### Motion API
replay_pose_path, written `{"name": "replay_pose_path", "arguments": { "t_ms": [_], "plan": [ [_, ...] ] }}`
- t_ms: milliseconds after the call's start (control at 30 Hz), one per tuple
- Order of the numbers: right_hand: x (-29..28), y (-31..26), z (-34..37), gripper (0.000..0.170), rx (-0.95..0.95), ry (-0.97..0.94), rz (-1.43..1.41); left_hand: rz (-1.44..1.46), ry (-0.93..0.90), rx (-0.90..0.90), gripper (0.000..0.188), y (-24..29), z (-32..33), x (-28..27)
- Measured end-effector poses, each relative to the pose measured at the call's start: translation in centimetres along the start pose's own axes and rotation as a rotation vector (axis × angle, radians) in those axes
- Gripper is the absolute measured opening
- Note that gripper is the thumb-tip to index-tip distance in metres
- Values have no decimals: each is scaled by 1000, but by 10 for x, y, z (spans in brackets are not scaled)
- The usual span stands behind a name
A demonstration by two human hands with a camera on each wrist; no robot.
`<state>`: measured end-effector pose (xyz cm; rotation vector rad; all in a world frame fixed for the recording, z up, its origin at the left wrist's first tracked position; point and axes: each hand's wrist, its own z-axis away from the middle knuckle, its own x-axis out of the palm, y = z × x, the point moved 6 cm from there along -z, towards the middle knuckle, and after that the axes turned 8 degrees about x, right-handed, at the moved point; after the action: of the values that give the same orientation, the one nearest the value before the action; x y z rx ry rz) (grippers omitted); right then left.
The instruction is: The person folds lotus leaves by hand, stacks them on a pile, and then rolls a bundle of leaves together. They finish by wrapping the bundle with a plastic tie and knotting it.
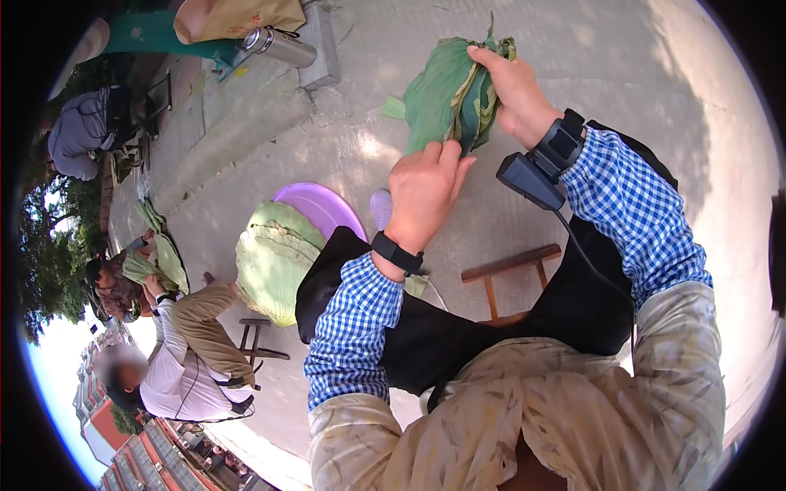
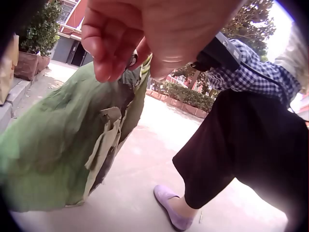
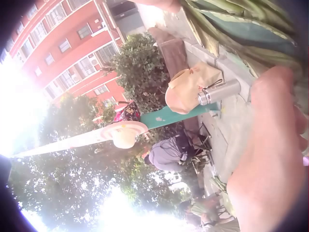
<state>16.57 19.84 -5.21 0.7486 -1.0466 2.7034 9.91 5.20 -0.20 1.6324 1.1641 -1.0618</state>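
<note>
A folded bundle of large green lotus leaves (image 1: 442, 90), with dry, ragged brown edges, is held out in front of my knees. My right hand (image 1: 517, 94) grips its far right side, thumb lying over the top. At the near end of the bundle, my left hand (image 1: 424, 186) has curled fingers pinching the edge. In the left wrist view, the left hand (image 2: 120, 38) is at the top of the hanging leaves (image 2: 63, 130), and a small shiny piece shows by the fingers. The right wrist view has my right hand (image 3: 270, 150) below the leaf edges (image 3: 241, 29).
To my left, a pile of broad pale leaves (image 1: 274, 262) overlaps a purple basin (image 1: 323, 204). A wooden stool (image 1: 512, 274) stands between my legs. A steel flask (image 1: 282, 47) lies by a concrete block (image 1: 321, 53). Seated people (image 1: 184, 352) handle leaves further left.
</note>
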Motion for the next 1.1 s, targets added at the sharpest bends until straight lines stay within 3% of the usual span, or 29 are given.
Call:
{"name": "replay_pose_path", "arguments": {
  "t_ms": [200,367,467,800,1000,1100],
  "plan": [
    [-10,7,-12,28,-43,-29,24,13,166,-201,9,-29,6,-3],
    [-7,4,-4,28,-27,-14,11,48,171,-335,20,-38,9,-7],
    [-6,4,-4,27,-30,-10,-12,38,271,-214,25,-37,7,-5],
    [-2,7,-5,28,-17,-46,3,236,110,-312,26,-23,-6,15],
    [1,5,-5,30,-23,-47,-1,330,263,-267,29,-19,-4,15],
    [0,4,-6,30,-39,-55,10,317,109,-411,26,-8,2,12]
  ]
}}
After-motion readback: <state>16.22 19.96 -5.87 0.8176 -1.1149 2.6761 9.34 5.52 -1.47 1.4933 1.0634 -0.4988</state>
